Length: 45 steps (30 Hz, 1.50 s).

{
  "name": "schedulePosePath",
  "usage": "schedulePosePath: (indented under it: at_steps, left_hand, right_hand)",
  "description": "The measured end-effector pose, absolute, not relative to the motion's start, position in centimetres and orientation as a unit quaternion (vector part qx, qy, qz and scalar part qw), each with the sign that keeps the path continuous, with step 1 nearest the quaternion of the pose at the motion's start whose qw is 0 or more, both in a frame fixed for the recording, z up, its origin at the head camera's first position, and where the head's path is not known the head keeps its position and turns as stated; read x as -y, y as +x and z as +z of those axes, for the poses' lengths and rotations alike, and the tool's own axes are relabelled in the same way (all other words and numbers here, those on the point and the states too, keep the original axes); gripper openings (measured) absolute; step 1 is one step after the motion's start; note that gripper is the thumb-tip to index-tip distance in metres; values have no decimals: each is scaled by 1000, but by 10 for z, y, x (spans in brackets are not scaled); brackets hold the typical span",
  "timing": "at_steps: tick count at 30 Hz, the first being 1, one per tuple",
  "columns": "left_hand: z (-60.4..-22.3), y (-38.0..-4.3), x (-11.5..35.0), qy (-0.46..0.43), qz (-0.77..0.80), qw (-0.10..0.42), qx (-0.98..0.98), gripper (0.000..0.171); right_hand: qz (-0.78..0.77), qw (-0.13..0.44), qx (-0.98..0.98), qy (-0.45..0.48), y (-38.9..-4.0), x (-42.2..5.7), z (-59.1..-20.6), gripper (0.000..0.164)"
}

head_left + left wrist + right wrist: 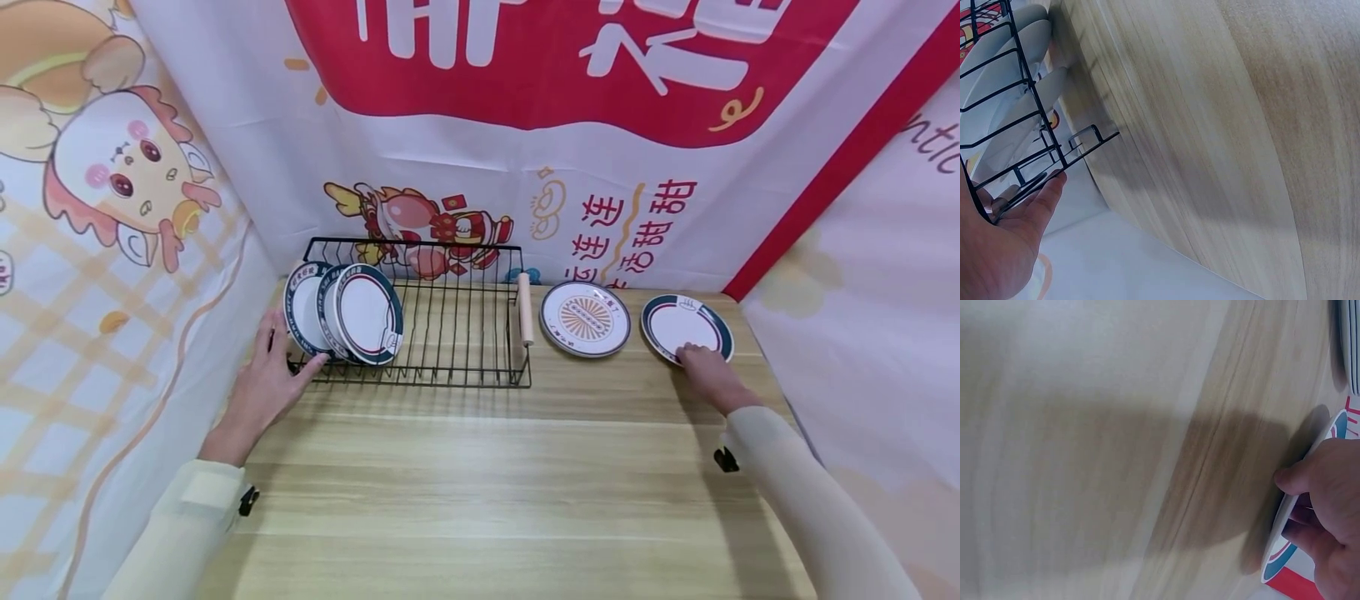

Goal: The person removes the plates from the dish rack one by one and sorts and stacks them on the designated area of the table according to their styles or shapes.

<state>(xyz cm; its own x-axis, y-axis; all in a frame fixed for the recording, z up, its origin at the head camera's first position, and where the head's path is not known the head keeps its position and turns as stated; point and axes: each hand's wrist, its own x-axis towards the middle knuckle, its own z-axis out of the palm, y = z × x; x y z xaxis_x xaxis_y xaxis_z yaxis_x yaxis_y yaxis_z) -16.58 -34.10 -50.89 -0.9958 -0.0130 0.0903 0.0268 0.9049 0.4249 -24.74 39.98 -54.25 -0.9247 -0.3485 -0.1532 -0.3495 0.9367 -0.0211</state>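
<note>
My left hand [266,387] grips the left end of a black wire dish rack [520,247], thumb at the front corner and fingers round the end wires. In the left half of the rack, three white plates [367,312] with dark green rims stand on edge, leaning. Far to the right, my right hand [708,377] pinches the near rim of a green-rimmed plate [663,321]. The right wrist view shows the thumb under this plate's edge [1279,534] and the fingers over its top, the plate tilted close over the table.
Between the rack and the held plate lies a pile of plates [585,319], the top one with an orange sunburst. A pale wooden handle [525,310] is on the rack's right end. Printed cloth walls [465,142] enclose the wooden table [480,483] at the back and sides.
</note>
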Motion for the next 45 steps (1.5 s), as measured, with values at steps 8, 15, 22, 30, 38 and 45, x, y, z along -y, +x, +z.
schedulePosePath:
  at_steps: [8, 15, 22, 30, 38, 45]
  left_hand:
    - [-511, -165, 341, -6, -214, 48, 976, 106]
    - [-509, -165, 341, -3, -214, 49, 975, 107]
    - [-508, -165, 340, 1, -214, 40, 976, 107]
    - [-508, -166, 341, 4, -217, 40, 975, 107]
    - [-508, -165, 341, 3, -213, 40, 976, 107]
    - [-506, -163, 340, 4, -209, 39, 977, 107]
  right_hand:
    - [-7, 92, -980, -177, -248, -397, -536, 14]
    - [-14, 80, -983, -165, -249, -398, -539, 16]
    - [-26, 59, -988, -137, -246, -391, -533, 28]
    - [-42, 15, -995, -93, -247, -354, -499, 41]
    - [-83, -44, -990, -105, -250, -296, -454, 36]
    - [-113, -77, -977, -165, -245, -224, -418, 38]
